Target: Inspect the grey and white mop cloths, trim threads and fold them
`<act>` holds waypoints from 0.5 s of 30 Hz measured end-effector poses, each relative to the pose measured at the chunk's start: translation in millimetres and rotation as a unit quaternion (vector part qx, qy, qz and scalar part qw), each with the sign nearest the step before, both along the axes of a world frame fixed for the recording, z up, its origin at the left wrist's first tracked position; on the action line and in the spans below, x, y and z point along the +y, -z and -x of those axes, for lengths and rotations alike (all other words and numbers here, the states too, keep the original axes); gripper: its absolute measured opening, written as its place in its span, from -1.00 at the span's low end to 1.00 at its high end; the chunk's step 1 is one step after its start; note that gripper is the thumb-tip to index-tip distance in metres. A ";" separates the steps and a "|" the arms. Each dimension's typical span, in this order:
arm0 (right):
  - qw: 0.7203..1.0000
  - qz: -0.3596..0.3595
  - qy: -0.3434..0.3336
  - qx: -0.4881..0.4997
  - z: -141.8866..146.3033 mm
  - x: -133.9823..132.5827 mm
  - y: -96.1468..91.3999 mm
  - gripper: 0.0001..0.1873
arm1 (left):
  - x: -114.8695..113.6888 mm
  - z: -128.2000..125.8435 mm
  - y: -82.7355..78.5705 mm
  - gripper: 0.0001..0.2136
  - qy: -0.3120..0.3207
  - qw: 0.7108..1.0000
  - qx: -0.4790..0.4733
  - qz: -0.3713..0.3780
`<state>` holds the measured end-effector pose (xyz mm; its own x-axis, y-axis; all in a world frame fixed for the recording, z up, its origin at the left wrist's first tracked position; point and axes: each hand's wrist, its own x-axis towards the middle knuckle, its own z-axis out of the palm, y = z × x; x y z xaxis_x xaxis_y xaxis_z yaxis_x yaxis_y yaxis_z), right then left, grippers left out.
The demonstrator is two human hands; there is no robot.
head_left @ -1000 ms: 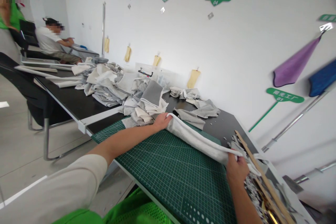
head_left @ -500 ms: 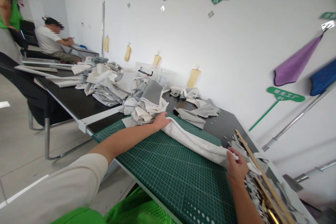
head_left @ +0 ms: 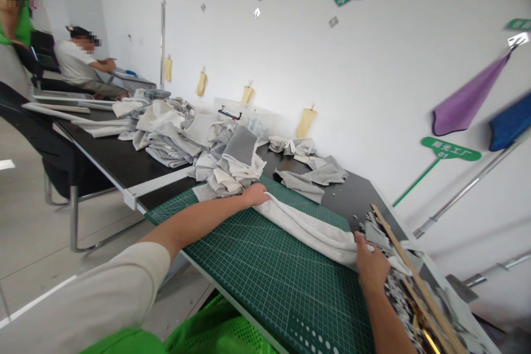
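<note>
A long strip of white cloth (head_left: 307,228) stretches across the green cutting mat (head_left: 265,276), its length creased into folds. My left hand (head_left: 255,194) grips its far-left end, beside a heap of grey and white cloth pieces (head_left: 199,138). At the other end my right hand (head_left: 372,263) is closed on the cloth, near the mat's right edge. The fingertips of my left hand are partly hidden by the cloth.
To the right lie wooden strips (head_left: 415,271) among grey scraps. Loose grey cloths (head_left: 307,182) rest behind the mat. A black chair (head_left: 62,160) stands left of the table. Two people sit or stand at the far left. Yellow gloves (head_left: 307,123) hang on the wall.
Both hands still hold the white cloth. My left hand has come slightly down and nearer, and my right hand has shifted a little left; the cloth's folds have moved.
</note>
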<state>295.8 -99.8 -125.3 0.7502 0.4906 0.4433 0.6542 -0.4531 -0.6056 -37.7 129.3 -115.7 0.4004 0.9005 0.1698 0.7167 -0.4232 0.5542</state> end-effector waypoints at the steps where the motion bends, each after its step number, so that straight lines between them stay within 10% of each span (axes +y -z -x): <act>1: 1.000 0.004 0.002 -0.003 -0.2 -0.7 -0.5 -0.28 | 0.6 0.0 -0.3 -0.72 0.003 1.000 0.013 0.002; 15: 1.000 -0.005 0.027 0.003 -7.1 0.7 4.7 -0.36 | -5.6 0.2 -4.3 -0.67 0.054 0.992 0.111 0.012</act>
<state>302.9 -99.1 -130.0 0.7780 0.4455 0.4430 0.6253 -0.4813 -0.6143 -37.9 123.7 -111.4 0.5198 0.8531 0.0445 0.7738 -0.4923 0.3986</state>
